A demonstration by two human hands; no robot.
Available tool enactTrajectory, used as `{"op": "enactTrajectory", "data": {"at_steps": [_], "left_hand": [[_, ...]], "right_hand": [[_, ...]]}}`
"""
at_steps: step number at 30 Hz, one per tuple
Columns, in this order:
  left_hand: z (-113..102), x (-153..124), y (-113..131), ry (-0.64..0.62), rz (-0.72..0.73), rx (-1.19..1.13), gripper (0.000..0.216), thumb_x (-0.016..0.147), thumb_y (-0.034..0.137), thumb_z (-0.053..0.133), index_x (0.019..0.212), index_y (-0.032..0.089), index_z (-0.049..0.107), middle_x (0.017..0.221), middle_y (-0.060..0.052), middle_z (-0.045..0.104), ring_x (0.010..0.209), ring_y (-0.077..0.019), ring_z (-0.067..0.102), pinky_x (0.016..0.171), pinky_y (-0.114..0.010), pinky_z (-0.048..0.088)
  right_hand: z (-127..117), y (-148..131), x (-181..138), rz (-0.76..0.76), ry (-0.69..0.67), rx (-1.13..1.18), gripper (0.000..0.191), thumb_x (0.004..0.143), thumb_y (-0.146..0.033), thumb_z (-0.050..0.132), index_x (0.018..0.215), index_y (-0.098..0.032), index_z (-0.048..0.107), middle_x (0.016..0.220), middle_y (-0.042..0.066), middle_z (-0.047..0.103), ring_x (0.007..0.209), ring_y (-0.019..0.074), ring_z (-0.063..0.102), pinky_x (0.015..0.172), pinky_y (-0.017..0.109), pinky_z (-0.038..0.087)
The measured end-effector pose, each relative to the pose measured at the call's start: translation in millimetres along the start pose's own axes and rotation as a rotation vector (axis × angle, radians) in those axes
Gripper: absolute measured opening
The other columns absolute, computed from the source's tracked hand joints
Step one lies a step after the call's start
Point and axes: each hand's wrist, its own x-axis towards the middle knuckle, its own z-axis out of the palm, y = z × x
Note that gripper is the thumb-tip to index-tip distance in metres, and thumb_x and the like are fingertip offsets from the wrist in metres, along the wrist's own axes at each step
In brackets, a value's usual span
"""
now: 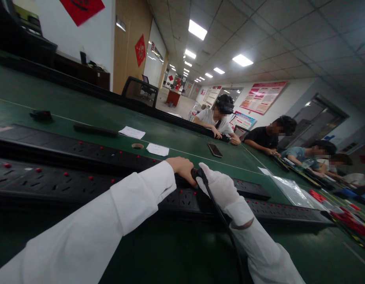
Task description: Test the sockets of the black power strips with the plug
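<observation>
My bare left hand (pixel 182 169) is curled over the rear black power strip (pixel 90 152), its fingertips partly hidden beside a black plug. My right hand (pixel 218 185), in a white dotted glove, is closed around that plug (pixel 198 174), close against the left hand. A black cable (pixel 219 213) runs from the plug down past the right wrist. Nearer to me lies another long black power strip (pixel 79 187) with slotted sockets and a row of red buttons. Whether the plug touches a socket is hidden by my hands.
Two paper slips (pixel 132 132), a dark flat bar (pixel 95 130), and a phone (pixel 215 150) lie on the green table (pixel 176 244) beyond the strips. Clear plastic bags (pixel 291 191) and red parts (pixel 348 221) are at right. Several people sit working along the far side.
</observation>
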Motion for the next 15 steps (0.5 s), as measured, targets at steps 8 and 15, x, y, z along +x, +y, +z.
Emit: {"op": "enactTrajectory", "data": {"at_steps": [8, 15], "left_hand": [[1.0, -0.9, 0.7, -0.003, 0.021, -0.01, 0.083, 0.043, 0.079, 0.049, 0.104, 0.023, 0.061, 0.102, -0.009, 0.063, 0.087, -0.027, 0.059, 0.073, -0.034, 0.044], [1.1, 0.0, -0.1, -0.017, -0.006, -0.04, 0.082, 0.042, 0.077, 0.052, 0.104, 0.025, 0.06, 0.104, -0.008, 0.063, 0.09, -0.0265, 0.058, 0.076, -0.033, 0.043]], "right_hand": [[17.0, 5.6, 10.6, -0.14, 0.071, 0.384, 0.031, 0.082, -0.034, 0.046, 0.111, -0.024, 0.048, 0.101, 0.003, 0.061, 0.091, 0.0143, 0.056, 0.078, 0.023, 0.041], [21.3, 5.5, 11.0, -0.093, 0.041, 0.431, 0.029, 0.079, -0.03, 0.05, 0.108, -0.027, 0.051, 0.099, 0.001, 0.061, 0.091, 0.0145, 0.056, 0.077, 0.024, 0.042]]}}
